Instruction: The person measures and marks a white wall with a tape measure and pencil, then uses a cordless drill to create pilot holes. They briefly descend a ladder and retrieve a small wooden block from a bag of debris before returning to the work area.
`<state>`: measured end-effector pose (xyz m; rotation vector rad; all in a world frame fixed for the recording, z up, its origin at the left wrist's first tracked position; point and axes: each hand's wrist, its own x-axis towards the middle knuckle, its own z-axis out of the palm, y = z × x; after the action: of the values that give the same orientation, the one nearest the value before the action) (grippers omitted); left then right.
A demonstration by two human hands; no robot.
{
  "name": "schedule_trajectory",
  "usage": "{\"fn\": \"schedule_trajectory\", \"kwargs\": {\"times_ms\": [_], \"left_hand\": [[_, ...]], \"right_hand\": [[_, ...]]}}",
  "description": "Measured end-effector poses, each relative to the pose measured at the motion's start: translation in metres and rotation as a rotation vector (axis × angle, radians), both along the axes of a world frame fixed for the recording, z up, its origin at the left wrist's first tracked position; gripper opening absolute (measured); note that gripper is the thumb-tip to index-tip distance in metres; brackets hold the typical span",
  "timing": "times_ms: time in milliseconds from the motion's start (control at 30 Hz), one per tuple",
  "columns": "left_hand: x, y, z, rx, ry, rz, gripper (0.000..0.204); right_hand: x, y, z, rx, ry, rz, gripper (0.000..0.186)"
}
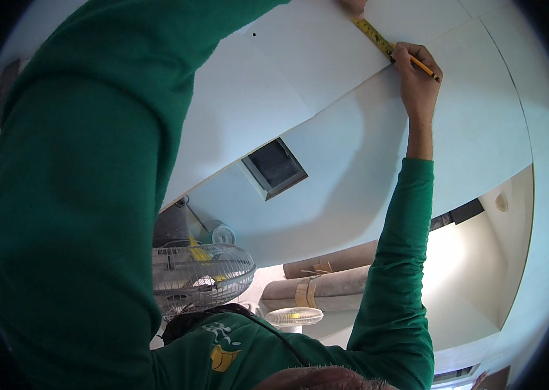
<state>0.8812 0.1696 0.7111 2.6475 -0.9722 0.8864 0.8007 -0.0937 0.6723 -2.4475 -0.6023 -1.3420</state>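
Note:
My right hand (421, 75) is closed on a yellow-orange pencil with a dark end (425, 68). Its fingers are by the lower end of a yellow tape measure blade (373, 38), at the edge of a large white board (268, 84). At the top rim, my left hand (352, 6) is partly cut off by the picture. It grips the other end of the tape measure, though most of its fingers are out of sight. Both arms are raised in green sleeves.
A square opening (276, 169) with a dark inside is cut in the pale blue-white surface (352, 162) beside the board. Below are a large caged fan (203, 276), a smaller white fan (294, 317) and grey wrapped cylinders (326, 286). A recess (469, 260) glows at right.

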Motion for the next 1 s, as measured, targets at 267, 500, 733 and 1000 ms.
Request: {"fn": "schedule_trajectory", "kwargs": {"times_ms": [267, 500, 733, 1000], "left_hand": [[0.002, -0.002, 0.000, 0.024, -0.032, 0.019, 0.053], [0.004, -0.003, -0.001, 0.029, 0.028, 0.004, 0.048], [0.011, -0.006, -0.004, 0.033, 0.140, -0.043, 0.044], [0.024, -0.003, -0.011, 0.037, 0.297, -0.072, 0.041]], "right_hand": [[0.004, -0.005, 0.001, -0.004, -0.008, 0.060, 0.024], [0.002, -0.004, 0.000, -0.009, 0.023, 0.074, 0.023], [0.000, -0.007, -0.001, 0.045, 0.013, 0.055, 0.024], [0.003, -0.004, -0.003, 0.013, -0.026, 0.042, 0.021]]}}
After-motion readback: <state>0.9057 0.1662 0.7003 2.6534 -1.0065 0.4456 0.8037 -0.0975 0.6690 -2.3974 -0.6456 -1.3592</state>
